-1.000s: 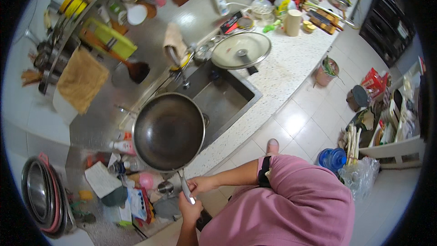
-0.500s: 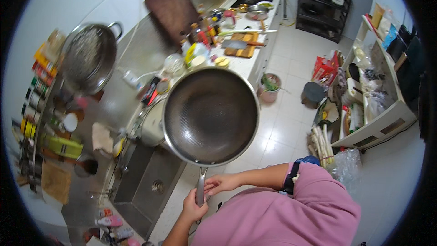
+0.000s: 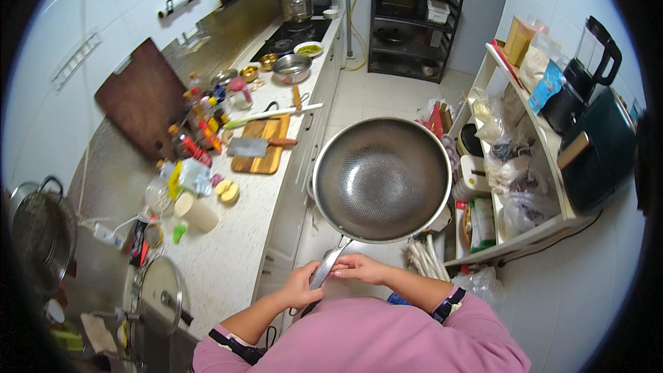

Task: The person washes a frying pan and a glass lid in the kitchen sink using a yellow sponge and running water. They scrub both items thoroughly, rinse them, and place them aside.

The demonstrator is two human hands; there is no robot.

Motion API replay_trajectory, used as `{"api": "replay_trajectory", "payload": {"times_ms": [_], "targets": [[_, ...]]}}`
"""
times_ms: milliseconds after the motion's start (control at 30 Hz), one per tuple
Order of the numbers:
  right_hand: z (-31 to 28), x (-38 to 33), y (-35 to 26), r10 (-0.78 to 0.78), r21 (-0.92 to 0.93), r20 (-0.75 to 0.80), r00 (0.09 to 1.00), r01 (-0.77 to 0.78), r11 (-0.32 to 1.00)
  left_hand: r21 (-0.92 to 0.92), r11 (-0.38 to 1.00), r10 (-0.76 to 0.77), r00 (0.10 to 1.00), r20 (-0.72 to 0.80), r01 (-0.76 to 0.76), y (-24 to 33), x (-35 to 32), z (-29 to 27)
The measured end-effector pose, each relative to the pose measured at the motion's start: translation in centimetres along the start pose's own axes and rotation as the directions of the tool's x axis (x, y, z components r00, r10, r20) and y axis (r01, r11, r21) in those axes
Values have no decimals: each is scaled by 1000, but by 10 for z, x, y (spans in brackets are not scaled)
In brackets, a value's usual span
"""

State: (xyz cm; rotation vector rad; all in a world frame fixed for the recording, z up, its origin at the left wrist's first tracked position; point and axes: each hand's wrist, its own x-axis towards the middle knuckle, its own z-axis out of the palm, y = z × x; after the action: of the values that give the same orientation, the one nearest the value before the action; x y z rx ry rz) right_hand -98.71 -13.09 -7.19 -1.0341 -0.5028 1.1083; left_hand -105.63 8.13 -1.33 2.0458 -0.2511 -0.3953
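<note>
A large wok [image 3: 382,178] with a dark textured inside and a bright metal rim is held out in front of me, its inside facing up. Wrapped round its steel handle [image 3: 330,262] is my left hand [image 3: 302,285], closed. My right hand [image 3: 362,269] lies right beside the handle, fingers stretched toward it and the left fingers. Whether those fingertips press on the handle I cannot tell. Nothing shows inside the wok.
Along the left counter lie a cleaver [image 3: 248,147] on a wooden cutting board [image 3: 257,163], bottles [image 3: 186,144], a cut apple [image 3: 227,192] and a steel pan [image 3: 291,68]. A loaded white shelf [image 3: 528,121] lines the right; a black rack [image 3: 414,27] stands at the back.
My view has turned to the right, from the sink toward the counter and shelf. The wok has swung right with me, the left hand staying on its handle.
</note>
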Motion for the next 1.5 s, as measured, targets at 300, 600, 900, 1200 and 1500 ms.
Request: {"api": "replay_trajectory", "payload": {"times_ms": [300, 600, 900, 1200, 1500], "targets": [[-173, 41, -123, -133, 60, -318, 939, 159, 985, 21, 983, 177, 964, 198, -184, 20, 264, -80], [-368, 40, -220, -57, 74, -388, 920, 93, 993, -68, 986, 166, 948, 271, -153, 42, 494, -81], [-527, 77, -322, 47, 102, -234, 971, -24, 994, -71, 996, 68, 993, 91, -62, 69, 641, -104], [-690, 225, -433, 27, -69, -73, 997, -32, 997, -46, 999, -17, 995, -103, 12, 47, 812, -212], [-806, 411, -552, 24, -67, 66, 998, -20, 998, -122, 985, -161, 889, -430, 119, 47, 951, -351]]}}
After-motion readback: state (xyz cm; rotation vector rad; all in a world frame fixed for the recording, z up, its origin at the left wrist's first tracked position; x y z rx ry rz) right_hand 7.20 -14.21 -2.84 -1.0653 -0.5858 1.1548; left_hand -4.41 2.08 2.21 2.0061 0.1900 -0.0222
